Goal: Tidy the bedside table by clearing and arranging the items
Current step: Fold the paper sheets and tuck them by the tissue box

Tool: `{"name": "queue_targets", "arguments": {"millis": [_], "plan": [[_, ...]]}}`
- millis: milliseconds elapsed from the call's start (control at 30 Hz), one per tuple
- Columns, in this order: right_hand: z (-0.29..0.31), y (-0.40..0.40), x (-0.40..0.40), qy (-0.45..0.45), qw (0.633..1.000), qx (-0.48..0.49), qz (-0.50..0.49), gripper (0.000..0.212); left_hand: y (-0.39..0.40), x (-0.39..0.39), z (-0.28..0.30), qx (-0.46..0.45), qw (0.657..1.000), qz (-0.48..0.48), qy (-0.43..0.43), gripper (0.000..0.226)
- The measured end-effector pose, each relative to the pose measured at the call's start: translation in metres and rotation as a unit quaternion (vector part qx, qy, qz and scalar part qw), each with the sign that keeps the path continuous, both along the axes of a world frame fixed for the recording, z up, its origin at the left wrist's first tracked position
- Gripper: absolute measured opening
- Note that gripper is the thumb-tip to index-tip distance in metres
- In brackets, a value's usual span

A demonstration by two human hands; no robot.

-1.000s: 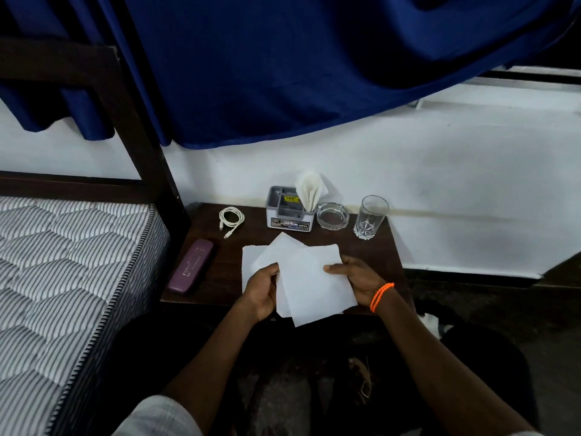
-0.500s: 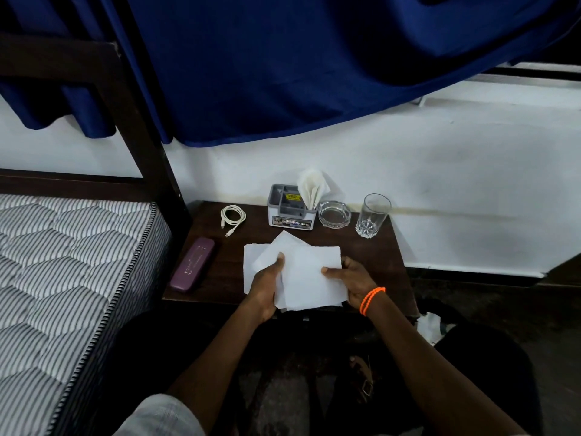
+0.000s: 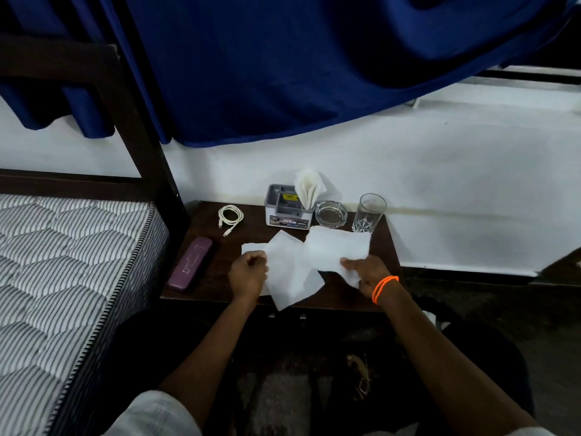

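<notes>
Both hands, the left hand (image 3: 248, 273) and right hand (image 3: 366, 272), pinch loose napkins (image 3: 295, 272) just before the holder (image 3: 287, 209), so sorting seems half done; cable (image 3: 230, 214) and case (image 3: 190, 262) lie left of it.

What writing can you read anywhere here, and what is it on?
"OPEL", uncertain: on the front label of the grey holder, at its right end.
Rest of that label: too blurred to read.
Yellow sticker inside the holder: dark print, too small to read.
Purple case: pale marking, unreadable.
Glass, ashtray, tissues: none.
</notes>
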State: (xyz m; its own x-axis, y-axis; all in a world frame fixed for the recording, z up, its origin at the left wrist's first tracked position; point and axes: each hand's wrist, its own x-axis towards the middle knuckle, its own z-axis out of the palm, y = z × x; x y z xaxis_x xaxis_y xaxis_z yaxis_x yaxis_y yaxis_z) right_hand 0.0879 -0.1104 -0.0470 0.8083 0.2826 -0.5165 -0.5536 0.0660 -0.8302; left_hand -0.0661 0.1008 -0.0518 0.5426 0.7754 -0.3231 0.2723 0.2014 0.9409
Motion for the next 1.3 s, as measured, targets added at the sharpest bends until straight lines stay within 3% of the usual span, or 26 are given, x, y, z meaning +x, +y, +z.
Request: {"name": "queue_targets", "arguments": {"millis": [100,300,533,700,833,1000,1300], "plan": [[0.000,-0.013,0.016,0.019,0.999,-0.018,-0.019,0.041,0.011,-0.015,-0.015,0.242,0.960,-0.046,0.135,0.012],[-0.003,-0.013,0.012,0.028,0.998,-0.040,0.048,0.041,-0.003,-0.022,-0.030,0.382,0.890,-0.131,0.214,0.046],[-0.011,0.007,0.002,0.028,0.998,-0.003,0.057,0.032,-0.004,-0.016,-0.026,0.368,0.896,-0.109,0.223,0.058],[-0.020,0.015,-0.003,-0.054,0.982,-0.117,0.136,0.037,-0.011,-0.017,-0.016,0.336,0.886,-0.102,0.305,0.054],[-0.017,0.028,-0.010,-0.230,0.901,-0.323,0.178,0.042,-0.019,-0.018,-0.009,0.354,0.846,-0.157,0.367,0.055],[-0.011,0.048,-0.018,-0.249,0.847,-0.395,0.253,0.065,-0.022,-0.021,-0.004,0.368,0.820,-0.188,0.396,0.059],[-0.012,0.052,-0.020,-0.154,0.906,-0.309,0.244,0.045,-0.019,-0.029,-0.004,0.328,0.846,-0.193,0.374,0.064]]}}
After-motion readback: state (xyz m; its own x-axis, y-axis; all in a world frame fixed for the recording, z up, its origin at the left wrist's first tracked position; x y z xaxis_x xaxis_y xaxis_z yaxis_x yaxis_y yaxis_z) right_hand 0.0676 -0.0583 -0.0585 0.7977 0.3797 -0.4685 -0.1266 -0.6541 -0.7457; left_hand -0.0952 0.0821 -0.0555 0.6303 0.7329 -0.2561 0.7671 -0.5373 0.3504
